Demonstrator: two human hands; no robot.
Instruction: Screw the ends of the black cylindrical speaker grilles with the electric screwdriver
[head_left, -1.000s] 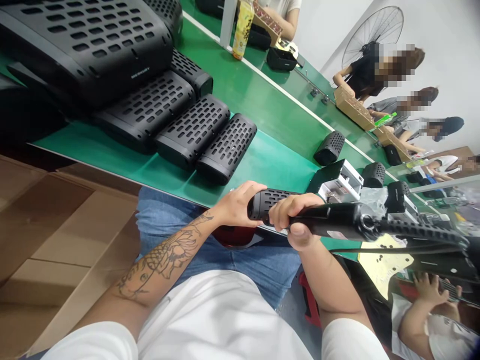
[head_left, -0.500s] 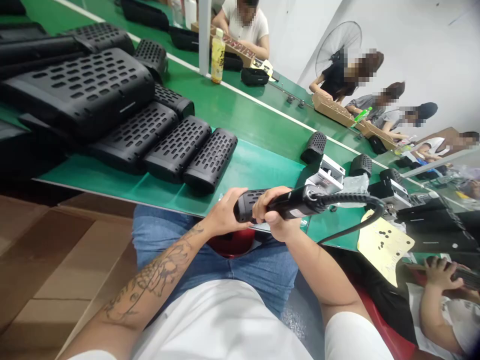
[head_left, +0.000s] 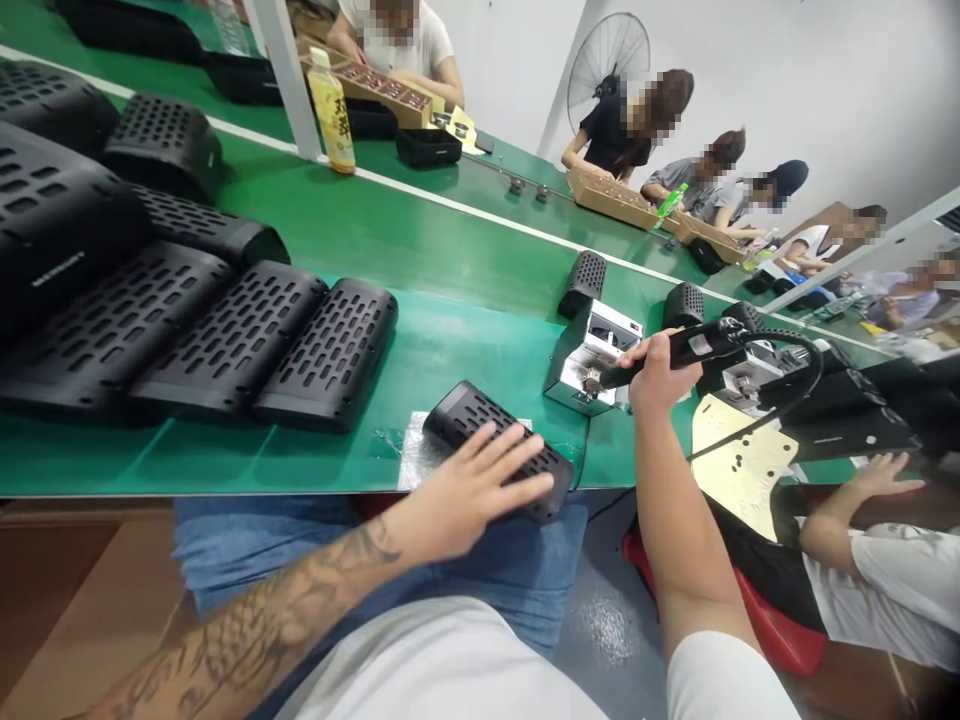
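Observation:
My right hand (head_left: 660, 375) is wrapped round a corded black electric screwdriver (head_left: 694, 347). The screwdriver's tip points left into the front opening of a small silver screw feeder (head_left: 609, 335), though whether it touches anything inside cannot be made out. In front of me, a black casing with slotted holes (head_left: 469, 408) lies slanted at the bench edge, partly on a silvery sheet (head_left: 417, 462). My left hand (head_left: 469, 490) rests over the casing's near side, fingers spread and stretched out. That hand hides part of the slots.
Several similar black casings (head_left: 330, 350) lie in a row and a stack on the left of the green bench (head_left: 450, 325). A yellow bottle (head_left: 332, 115) stands by a white post (head_left: 289, 75). On the right is a yellow sheet (head_left: 739, 450); a co-worker's hand (head_left: 883, 475) is beyond it.
My right hand has carried the screwdriver away from the casing, rightward to the screw feeder. The casing is now down on the bench, and my left hand has loosened from gripping it to lying flat.

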